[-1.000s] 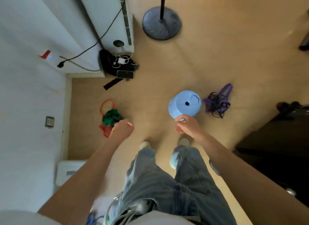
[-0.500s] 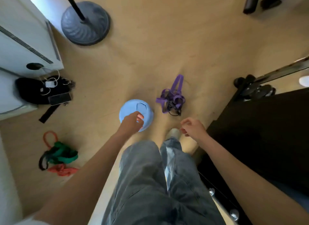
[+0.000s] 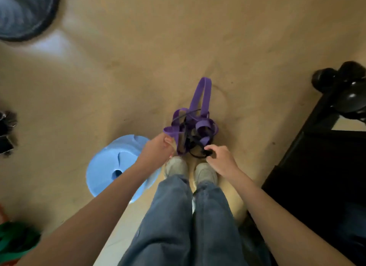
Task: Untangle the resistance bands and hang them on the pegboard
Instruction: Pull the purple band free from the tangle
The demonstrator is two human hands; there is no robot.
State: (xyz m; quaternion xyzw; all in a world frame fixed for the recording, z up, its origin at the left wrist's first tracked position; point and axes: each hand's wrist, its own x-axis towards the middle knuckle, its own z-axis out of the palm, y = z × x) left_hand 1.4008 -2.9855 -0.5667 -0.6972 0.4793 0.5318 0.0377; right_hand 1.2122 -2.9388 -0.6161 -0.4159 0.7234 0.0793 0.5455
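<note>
A purple and black tangle of bands (image 3: 191,130) lay on the floor just beyond the shoes (image 3: 190,169) (still knotted, nothing hung). Right hand (image 3: 219,159) pinched a black strand; left hand (image 3: 157,150) reached its edge, grip unclear.

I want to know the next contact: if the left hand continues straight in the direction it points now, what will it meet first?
Probably the tangled purple band: the left hand points at its near loop, fingertips at its edge. Whether they touch already is unclear.
</note>
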